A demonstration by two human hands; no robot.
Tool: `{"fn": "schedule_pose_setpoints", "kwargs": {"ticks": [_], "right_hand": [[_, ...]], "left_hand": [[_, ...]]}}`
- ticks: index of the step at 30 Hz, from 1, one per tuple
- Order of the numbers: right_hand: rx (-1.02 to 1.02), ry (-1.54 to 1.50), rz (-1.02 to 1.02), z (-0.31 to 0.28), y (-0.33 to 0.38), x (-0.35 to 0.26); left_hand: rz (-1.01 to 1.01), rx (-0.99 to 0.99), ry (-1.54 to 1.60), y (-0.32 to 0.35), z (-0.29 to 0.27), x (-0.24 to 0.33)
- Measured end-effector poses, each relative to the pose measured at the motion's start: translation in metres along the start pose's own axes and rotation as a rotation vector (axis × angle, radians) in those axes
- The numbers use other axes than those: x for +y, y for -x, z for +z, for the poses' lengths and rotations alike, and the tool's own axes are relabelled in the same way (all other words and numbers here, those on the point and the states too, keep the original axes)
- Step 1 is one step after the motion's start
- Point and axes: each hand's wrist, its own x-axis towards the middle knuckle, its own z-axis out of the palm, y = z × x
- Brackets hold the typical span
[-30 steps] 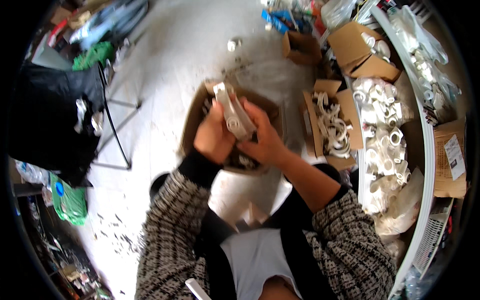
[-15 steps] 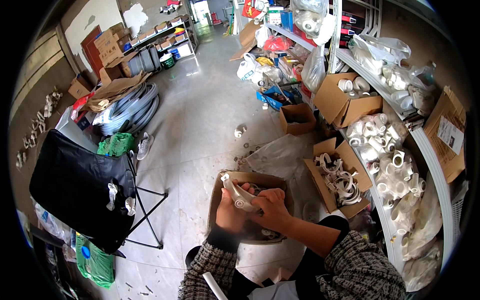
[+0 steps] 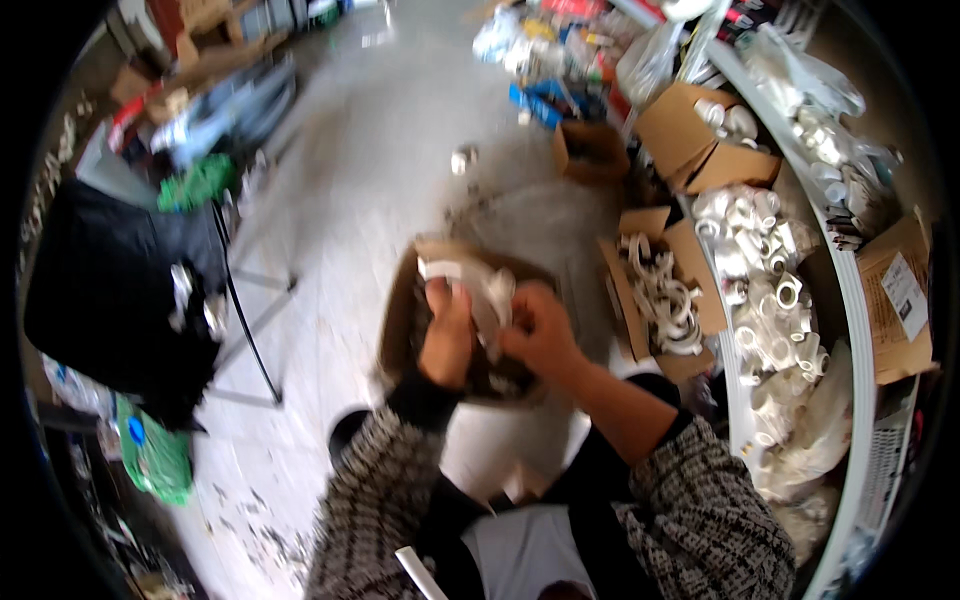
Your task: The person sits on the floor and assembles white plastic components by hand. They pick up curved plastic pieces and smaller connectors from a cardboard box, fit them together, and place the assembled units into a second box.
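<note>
A white curved plastic pipe clamp is held up over an open cardboard box in front of me. My left hand is closed around its left part, with the thumb uppermost. At its right end the fingers of my right hand are pinched together on the clamp. Motion blurs the clamp and fingertips, so small details such as a screw cannot be made out. Dark, indistinct contents lie in the box under my hands.
Right of the box, another carton holds white curved clamps. Shelving along the right carries bagged white pipe fittings. A black folding chair stands at left. One small white fitting lies on the floor ahead.
The whole view has shifted, with the scene now higher in the picture. The clamp has turned in my hands, and my right hand has moved from its middle to its right end.
</note>
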Motion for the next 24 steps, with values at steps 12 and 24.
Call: {"fn": "schedule_pose_setpoints", "kwargs": {"ticks": [12,24], "right_hand": [[0.05,-0.203,0.025,0.01,0.002,0.003],[0.055,0.167,-0.145,0.018,-0.002,0.002]], "left_hand": [[-0.043,0.094,0.119,-0.004,0.006,0.006],[0.012,-0.015,0.282,-0.008,0.0,0.018]]}}
